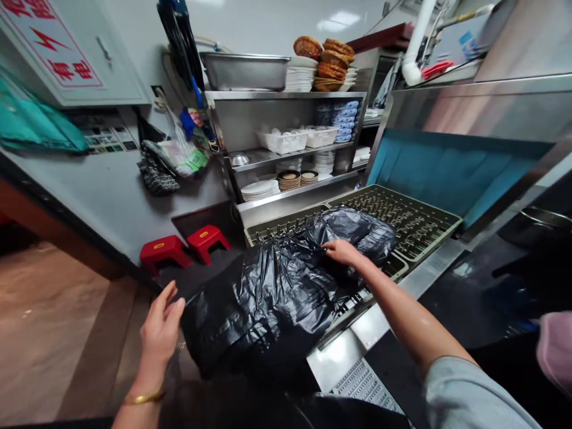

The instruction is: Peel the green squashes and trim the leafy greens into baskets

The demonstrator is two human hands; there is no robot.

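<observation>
A large black plastic bag (pixel 277 286), shiny and creased, lies stretched over olive dish racks (pixel 402 217), its near end hanging past the rack's left side. My right hand (pixel 344 251) has its fingers closed in a pinch on the gathered plastic near the bag's middle. Beyond that grip the far part bulges up; its contents are hidden. At the left end of the bag is my left hand (pixel 163 325), thumb and fingers apart with nothing in them. It is close to the bag's edge; whether it touches the plastic I cannot tell.
Behind the racks a steel shelf (pixel 286 94) bears a metal basin (pixel 245 71), stacked plates (pixel 260 189) and white baskets (pixel 283 142). Two red stools (pixel 164 253) stand on the floor at left. A blue curtain (pixel 447 173) hangs at the right.
</observation>
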